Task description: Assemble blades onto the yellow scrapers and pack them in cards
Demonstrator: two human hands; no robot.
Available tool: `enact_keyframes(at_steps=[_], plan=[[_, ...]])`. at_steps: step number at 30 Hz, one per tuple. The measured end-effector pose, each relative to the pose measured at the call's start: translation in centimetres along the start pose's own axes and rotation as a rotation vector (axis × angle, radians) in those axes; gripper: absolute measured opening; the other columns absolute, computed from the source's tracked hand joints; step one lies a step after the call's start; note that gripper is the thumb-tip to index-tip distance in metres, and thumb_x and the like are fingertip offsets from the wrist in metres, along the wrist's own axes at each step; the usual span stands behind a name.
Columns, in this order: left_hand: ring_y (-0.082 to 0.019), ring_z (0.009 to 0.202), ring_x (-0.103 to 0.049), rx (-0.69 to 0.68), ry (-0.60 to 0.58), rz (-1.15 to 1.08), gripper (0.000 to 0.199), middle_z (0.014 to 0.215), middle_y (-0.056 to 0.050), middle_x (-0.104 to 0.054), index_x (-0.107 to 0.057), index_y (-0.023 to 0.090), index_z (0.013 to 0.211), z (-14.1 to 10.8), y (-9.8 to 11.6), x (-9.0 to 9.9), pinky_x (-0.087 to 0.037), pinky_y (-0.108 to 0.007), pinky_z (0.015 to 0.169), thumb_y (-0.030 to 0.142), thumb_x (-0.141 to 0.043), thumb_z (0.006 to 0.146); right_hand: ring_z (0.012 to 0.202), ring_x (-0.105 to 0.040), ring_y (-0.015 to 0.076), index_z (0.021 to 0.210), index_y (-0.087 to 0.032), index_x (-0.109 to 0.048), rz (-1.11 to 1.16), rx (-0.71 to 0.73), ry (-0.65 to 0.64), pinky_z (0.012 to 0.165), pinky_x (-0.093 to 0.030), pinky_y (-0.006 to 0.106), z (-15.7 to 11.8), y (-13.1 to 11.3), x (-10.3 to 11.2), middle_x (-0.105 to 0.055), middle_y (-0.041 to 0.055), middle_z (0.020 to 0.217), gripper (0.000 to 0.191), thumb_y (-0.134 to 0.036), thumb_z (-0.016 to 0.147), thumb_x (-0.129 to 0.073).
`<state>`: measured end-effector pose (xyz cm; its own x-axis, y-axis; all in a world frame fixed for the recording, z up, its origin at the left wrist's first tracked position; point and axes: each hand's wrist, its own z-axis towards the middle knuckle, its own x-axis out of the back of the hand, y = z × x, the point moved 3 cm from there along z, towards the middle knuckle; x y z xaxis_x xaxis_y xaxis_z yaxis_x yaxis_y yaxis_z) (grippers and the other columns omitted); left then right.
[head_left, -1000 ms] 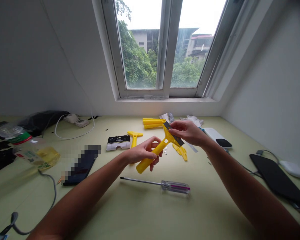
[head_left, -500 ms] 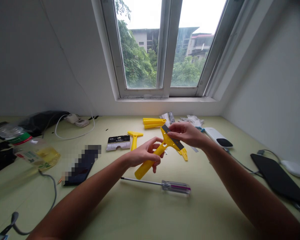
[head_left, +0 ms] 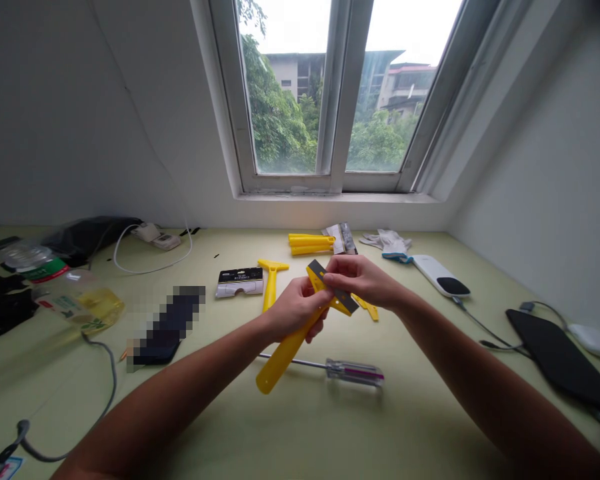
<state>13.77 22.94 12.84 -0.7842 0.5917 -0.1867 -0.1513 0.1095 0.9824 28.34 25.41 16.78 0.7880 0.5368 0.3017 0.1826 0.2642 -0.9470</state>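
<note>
The left hand (head_left: 300, 308) is wrapped round a yellow scraper (head_left: 285, 360), whose handle crosses in front of the screwdriver (head_left: 355, 373). Beyond the screwdriver, the right hand (head_left: 363, 281) pinches the dark blade (head_left: 349, 305) against the scraper's head. Farther beyond the screwdriver, a yellow T-shaped piece (head_left: 271, 287) and yellow handles (head_left: 311, 249) lie on the table (head_left: 300, 433).

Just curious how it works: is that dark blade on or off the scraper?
On: the blade lies along the scraper's head; whether it's fastened, I cannot tell.
</note>
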Motion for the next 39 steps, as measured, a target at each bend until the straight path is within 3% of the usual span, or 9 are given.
enact_keyframes(at_steps=[6, 17, 24, 39], plan=[[-0.009, 0.032, -0.049, 0.014, 0.025, 0.006, 0.029, 0.053, 0.005, -0.049, -0.05, 0.015, 0.078, -0.2, 0.0, 0.0, -0.037, -0.018, 0.027, 0.042, -0.059, 0.085, 0.053, -0.055, 0.0098, 0.086, -0.013, -0.063, -0.069, -0.021, -0.026, 0.046, -0.043, 0.021, -0.2, -0.1, 0.3, -0.06, -0.0001, 0.065, 0.033, -0.047, 0.084, -0.065], [-0.009, 0.03, -0.047, 0.03, 0.022, 0.055, 0.033, 0.05, 0.004, -0.049, -0.051, 0.015, 0.069, -0.3, -0.2, 0.1, -0.036, -0.019, 0.027, 0.044, -0.058, 0.085, 0.051, -0.054, 0.0096, 0.078, -0.015, -0.06, -0.132, -0.031, 0.055, 0.043, -0.042, 0.02, -0.4, -0.6, -0.3, -0.059, -0.0008, 0.062, 0.03, -0.044, 0.083, -0.065], [-0.01, 0.029, -0.047, 0.061, 0.03, 0.027, 0.035, 0.052, 0.003, -0.051, -0.052, 0.014, 0.07, -0.2, -0.6, 0.1, -0.035, -0.019, 0.026, 0.047, -0.059, 0.083, 0.051, -0.052, 0.0079, 0.078, -0.015, -0.064, -0.303, -0.004, 0.114, 0.045, -0.041, 0.019, -0.6, -1.3, -0.4, -0.06, -0.0003, 0.063, 0.026, -0.039, 0.085, -0.062], [-0.011, 0.029, -0.046, 0.095, 0.068, -0.044, 0.032, 0.046, 0.002, -0.051, -0.053, 0.014, 0.068, 0.0, -1.4, 0.1, -0.034, -0.02, 0.027, 0.041, -0.059, 0.083, 0.052, -0.052, 0.0088, 0.078, -0.015, -0.066, -0.339, -0.048, 0.09, 0.047, -0.042, 0.019, -0.2, -0.7, -0.2, -0.062, -0.0001, 0.063, 0.024, -0.038, 0.084, -0.06]])
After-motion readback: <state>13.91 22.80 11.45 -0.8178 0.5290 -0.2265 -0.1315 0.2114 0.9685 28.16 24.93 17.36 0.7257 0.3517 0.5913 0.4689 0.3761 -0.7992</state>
